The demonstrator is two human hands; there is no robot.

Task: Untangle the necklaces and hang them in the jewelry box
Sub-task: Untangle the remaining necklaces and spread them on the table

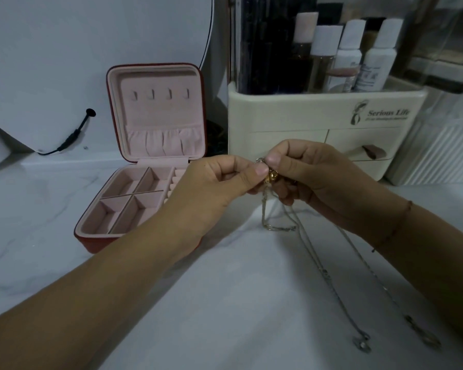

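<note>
our left hand (pixel 214 182) and right hand (pixel 305 172) both pinch the tangled necklaces (pixel 271 177) beside the open jewelry box (pixel 155 116).

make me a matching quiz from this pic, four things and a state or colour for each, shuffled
Things:
1 jewelry box
2 necklaces
3 bottles
4 cable

States:
a black
b pinched by left hand and right hand
c open, pink inside
d upright, capped

Pairs: 1-c, 2-b, 3-d, 4-a
</note>
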